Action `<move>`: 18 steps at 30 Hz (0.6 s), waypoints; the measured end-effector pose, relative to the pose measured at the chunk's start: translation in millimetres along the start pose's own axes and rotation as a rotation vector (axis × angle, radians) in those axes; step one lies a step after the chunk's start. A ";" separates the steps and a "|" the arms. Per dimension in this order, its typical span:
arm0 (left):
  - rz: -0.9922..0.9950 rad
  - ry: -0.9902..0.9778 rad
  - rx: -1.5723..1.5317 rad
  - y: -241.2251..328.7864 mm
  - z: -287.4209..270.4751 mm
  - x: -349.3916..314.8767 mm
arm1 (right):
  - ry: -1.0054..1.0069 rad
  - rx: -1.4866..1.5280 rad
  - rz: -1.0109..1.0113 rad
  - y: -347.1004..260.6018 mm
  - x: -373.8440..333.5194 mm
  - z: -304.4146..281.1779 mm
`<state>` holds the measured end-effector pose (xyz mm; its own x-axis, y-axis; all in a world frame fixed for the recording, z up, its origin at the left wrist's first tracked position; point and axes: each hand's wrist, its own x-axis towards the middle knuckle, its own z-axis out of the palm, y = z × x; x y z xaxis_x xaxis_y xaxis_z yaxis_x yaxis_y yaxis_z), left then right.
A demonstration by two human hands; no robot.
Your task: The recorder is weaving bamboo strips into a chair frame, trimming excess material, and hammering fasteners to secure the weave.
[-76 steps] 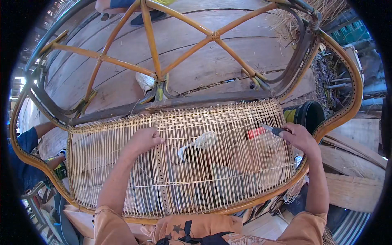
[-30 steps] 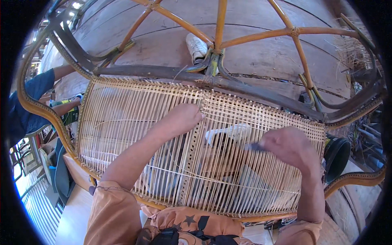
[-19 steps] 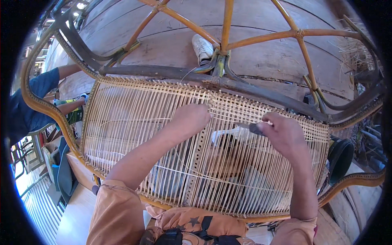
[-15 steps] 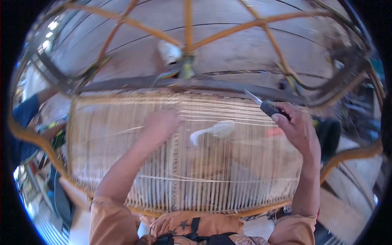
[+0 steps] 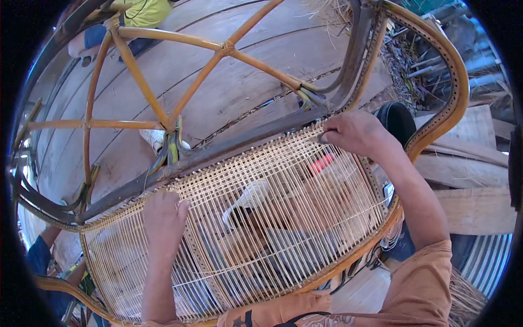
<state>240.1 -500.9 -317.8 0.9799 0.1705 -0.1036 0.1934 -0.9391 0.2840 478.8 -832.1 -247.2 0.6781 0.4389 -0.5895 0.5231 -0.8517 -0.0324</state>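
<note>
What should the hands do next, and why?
Maybe the right hand could gently nudge the crosswise strands snugger. They sit close together near the top edge of the cane panel but look more spaced lower down. The left hand is beside the middle strip.

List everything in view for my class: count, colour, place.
Panel: one, pale, centre.
Frame: one, brown, around panel.
Poles: several, orange, far side.
Floor: one, brown, beneath.
Shoes: two, white, beyond and beneath panel.
Rounded object: one, red, beneath panel.
Bucket: one, dark, upper right.
Boards: several, tan, right edge.
People: two, yellow and blue clothing, left side.
Grey piece: one, mostly hidden, right fingers.
Left hand: one, bare, panel's far edge.
Right hand: one, bare, far right corner.
</note>
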 end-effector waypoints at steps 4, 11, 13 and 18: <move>0.375 0.145 -0.238 81.7 39.6 39.1 | -0.313 -0.061 -0.203 -18.8 -3.0 -8.8; 0.363 0.046 -0.308 182.3 111.7 91.4 | -0.111 0.127 -0.042 -11.5 -11.2 -0.9; 0.344 0.004 -0.283 189.0 117.0 92.2 | 0.049 0.109 -0.041 -8.9 -9.6 2.9; 0.308 -0.019 -0.197 191.3 125.3 93.6 | 0.456 0.466 -0.048 15.0 -26.9 5.2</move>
<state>362.7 -702.0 -392.6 0.9929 -0.1185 -0.0014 -0.1031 -0.8698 0.4825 465.8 -858.2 -236.0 0.8643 0.4695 -0.1803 0.3489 -0.8181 -0.4572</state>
